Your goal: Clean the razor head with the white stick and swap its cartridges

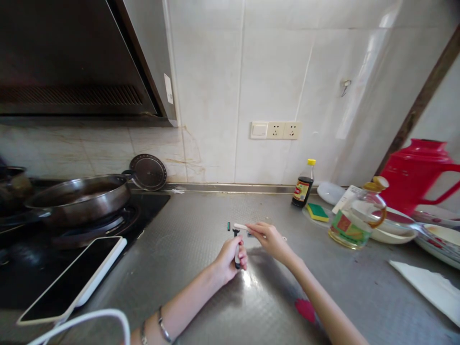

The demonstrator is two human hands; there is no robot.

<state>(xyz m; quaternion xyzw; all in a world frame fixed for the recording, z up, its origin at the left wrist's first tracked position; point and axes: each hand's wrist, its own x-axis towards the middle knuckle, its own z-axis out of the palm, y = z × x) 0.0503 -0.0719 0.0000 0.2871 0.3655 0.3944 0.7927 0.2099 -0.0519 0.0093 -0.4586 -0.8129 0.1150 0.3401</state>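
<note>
My left hand point(230, 261) is closed around a razor handle point(236, 258), black and grey, held upright with its black top end up. In my right hand point(268, 239) is a slim white stick-like tool, perhaps a toothbrush point(240, 226); its tip lies right over the top of the razor handle, and whether they touch I cannot tell. A small razor cartridge point(229, 226), dark with a green strip, rests on the metal counter just left of that tip. Some small bluish item below my right fingers is mostly hidden.
Left: a steel pan point(86, 196) on the stove, a phone point(72, 278) with a white cable point(104, 314). Right: a soy sauce bottle point(302, 189), a sponge point(317, 212), a glass jug point(350, 225), a red thermos point(413, 177), dishes and a white paper point(427, 287). A wall point(208, 96) stands behind.
</note>
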